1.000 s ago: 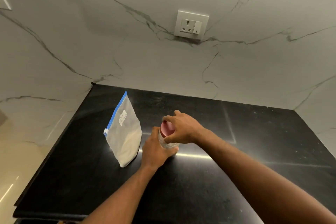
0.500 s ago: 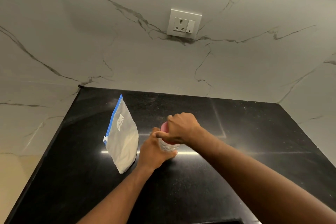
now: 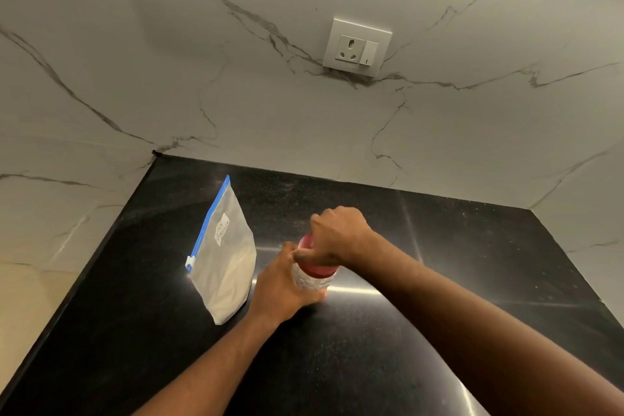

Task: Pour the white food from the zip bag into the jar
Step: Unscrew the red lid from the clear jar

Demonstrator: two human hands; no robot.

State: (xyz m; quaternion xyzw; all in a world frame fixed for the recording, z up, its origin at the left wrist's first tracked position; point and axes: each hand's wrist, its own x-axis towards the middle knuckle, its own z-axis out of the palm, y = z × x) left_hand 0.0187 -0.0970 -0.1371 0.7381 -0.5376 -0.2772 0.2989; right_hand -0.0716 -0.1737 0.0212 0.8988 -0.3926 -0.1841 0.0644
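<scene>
Fingers (image 3: 324,218) of right hand (image 3: 341,236) curled on red lid (image 3: 319,269), left hand (image 3: 283,287) wrapped round jar (image 3: 309,280) on desk (image 3: 337,365). Brace jar down, twist lid level, lift off straight. Reach afterwards for bag (image 3: 226,267), upright just beside left hand.

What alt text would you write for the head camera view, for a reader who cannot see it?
On a black counter, a person's left hand grips a clear jar while the right hand grips its red lid from above. A zip bag of white food stands upright just left of them, untouched, before a marble wall with a socket.
</scene>
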